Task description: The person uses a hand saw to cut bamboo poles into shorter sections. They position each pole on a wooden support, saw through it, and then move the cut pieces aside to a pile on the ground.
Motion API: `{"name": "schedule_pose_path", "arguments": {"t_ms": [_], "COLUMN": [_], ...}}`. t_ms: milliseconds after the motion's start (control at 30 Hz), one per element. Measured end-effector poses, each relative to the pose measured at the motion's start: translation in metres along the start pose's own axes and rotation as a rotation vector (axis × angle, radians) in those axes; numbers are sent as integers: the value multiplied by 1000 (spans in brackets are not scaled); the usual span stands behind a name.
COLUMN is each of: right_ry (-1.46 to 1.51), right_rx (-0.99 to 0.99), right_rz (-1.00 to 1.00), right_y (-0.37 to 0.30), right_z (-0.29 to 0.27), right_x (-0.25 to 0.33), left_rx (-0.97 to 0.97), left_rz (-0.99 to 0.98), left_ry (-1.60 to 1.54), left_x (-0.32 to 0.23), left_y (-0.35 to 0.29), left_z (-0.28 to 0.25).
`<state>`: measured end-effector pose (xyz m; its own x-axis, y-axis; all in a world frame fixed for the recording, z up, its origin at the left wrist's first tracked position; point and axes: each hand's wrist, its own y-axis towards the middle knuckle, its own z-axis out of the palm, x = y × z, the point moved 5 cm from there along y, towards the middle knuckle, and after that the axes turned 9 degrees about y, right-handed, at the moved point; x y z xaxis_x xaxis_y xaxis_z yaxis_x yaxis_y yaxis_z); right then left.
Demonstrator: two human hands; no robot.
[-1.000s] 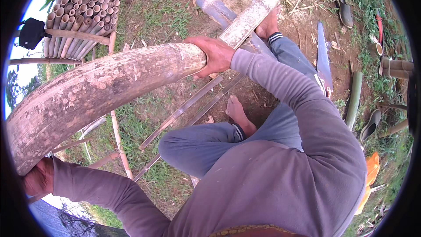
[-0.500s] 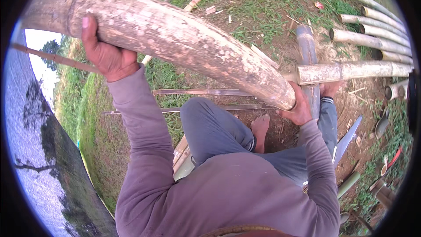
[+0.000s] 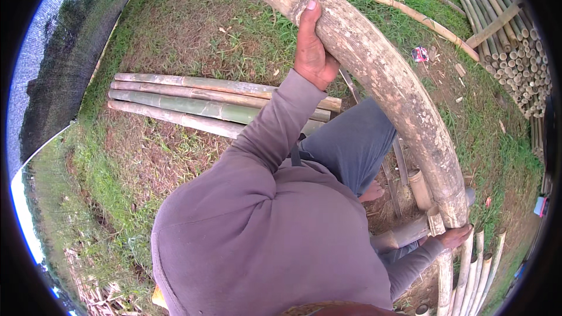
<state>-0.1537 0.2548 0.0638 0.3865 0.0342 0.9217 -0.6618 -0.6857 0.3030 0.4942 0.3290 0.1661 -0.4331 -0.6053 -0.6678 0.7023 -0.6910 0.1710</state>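
there's the thick bamboo pole (image 3: 389, 70), held before the torso (image 3: 287, 222), its long axis sweeping from upper left to lower right! the left hand (image 3: 316, 52) clasps its near side, thumb pointing up its length; the right hand (image 3: 453, 237), nearest the lower end, grips there.

We see here the ground (image 3: 181, 41), which is partly grass and partly bare brown soil. On its left part lie four bamboo poles (image 3: 175, 103), side by side and almost parallel, one of them clearly green. Near the knee we notice narrow split strips (image 3: 400, 161), lying lengthwise. At lower right, several paler poles (image 3: 482, 275) lie in a row. A small red-and-white wrapper (image 3: 420, 54) rests on the grass, with light chips (image 3: 460, 70) near it.
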Motion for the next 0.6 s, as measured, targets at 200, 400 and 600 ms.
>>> {"name": "schedule_pose_path", "arguments": {"t_ms": [200,400,600], "right_ry": [-206,-132,-216], "right_rx": [370,814,1144], "right_rz": [-197,-446,-526], "right_y": [71,12,-110], "right_z": [149,316,391], "right_x": [40,85,90], "left_rx": [-340,-601,-894], "left_rz": [33,179,66], "left_ry": [-25,32,72], "left_x": [-24,-71,-97], "left_y": [-2,-2,-15], "left_z": [-112,-253,-401]}}
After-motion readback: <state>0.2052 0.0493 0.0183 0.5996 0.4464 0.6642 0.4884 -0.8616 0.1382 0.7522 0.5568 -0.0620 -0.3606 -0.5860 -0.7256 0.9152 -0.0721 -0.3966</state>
